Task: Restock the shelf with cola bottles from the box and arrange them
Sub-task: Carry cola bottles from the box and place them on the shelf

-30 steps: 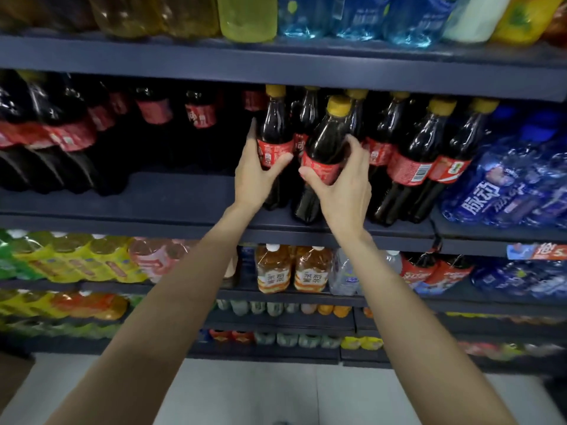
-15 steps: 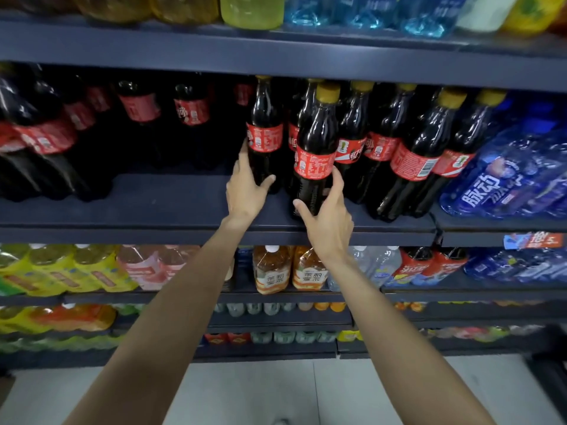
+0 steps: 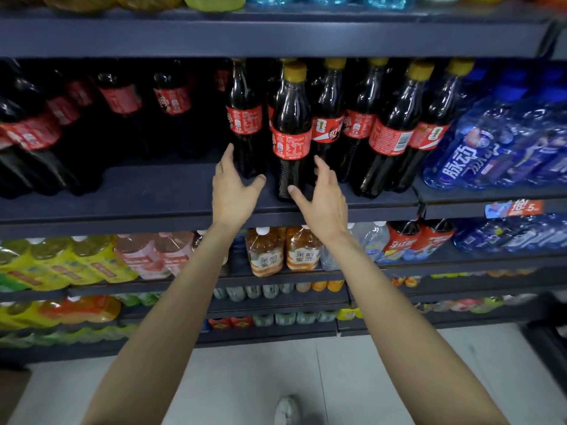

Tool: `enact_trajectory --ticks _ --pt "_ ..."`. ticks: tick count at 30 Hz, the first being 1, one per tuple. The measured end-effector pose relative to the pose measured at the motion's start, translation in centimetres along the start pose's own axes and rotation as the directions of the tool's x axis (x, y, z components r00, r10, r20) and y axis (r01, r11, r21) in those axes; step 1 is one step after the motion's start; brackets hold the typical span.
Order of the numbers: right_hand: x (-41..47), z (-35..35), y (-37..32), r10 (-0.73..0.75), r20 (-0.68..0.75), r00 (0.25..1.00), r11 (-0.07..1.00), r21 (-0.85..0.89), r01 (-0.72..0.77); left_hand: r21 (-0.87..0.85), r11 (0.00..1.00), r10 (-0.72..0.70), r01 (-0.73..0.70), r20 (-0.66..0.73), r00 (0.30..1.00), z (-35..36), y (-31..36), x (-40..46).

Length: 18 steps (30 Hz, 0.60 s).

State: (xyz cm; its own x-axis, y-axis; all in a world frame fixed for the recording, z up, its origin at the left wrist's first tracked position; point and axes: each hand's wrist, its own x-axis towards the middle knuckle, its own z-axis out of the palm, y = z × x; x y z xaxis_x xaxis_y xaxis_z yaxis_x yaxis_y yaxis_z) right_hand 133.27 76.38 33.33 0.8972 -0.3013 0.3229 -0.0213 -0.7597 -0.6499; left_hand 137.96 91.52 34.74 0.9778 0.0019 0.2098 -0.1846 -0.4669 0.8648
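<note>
Blue bottles (image 3: 503,148) in plastic wrap filled the right end of the dark shelf, above a blue and orange price tag (image 3: 514,208) on its front edge. One shelf down, two orange tea bottles (image 3: 283,251) stood mid-shelf, with yellow bottles (image 3: 61,265) towards the left end. A white shoe (image 3: 287,411) showed on the pale floor (image 3: 245,381).

The bottles on the top shelf (image 3: 276,38) are cut off by the upper edge; only their bases show. The cola bottles at far left (image 3: 27,142) are blurred and dark, their labels unreadable. Behind the front cola bottle (image 3: 291,130) another stands mostly hidden, only a cap edge showing. The left hand (image 3: 234,188) covers the base of the bottle beside it (image 3: 245,118). The lowest shelves' drinks (image 3: 276,317) are too small and blurred to identify. A shoe (image 3: 287,411) is cut by the bottom edge.
</note>
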Motion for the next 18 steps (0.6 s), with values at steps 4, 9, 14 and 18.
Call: enact_trajectory --ticks 4,9,14,18 --pt "-2.4 -2.6 1.3 -0.057 0.029 0.998 0.998 0.001 0.057 -0.024 0.998 0.058 -0.058 -0.005 0.998 -0.4 1.4 -4.7" --pt "-6.7 -6.8 3.2 -0.145 0.085 0.986 0.987 -0.052 0.149 -0.030 0.989 0.143 -0.142 0.022 0.989 0.8 3.9 -9.7" --pt "-12.7 -13.6 6.6 -0.151 0.107 0.983 0.926 -0.334 0.178 0.173 0.863 0.422 -0.475 0.270 0.865 5.1 7.0 -15.6" --pt "-22.0 -20.3 13.0 0.062 0.134 0.989 0.874 -0.486 0.011 0.196 0.670 0.511 -0.716 0.577 0.637 11.3 9.9 -22.5"
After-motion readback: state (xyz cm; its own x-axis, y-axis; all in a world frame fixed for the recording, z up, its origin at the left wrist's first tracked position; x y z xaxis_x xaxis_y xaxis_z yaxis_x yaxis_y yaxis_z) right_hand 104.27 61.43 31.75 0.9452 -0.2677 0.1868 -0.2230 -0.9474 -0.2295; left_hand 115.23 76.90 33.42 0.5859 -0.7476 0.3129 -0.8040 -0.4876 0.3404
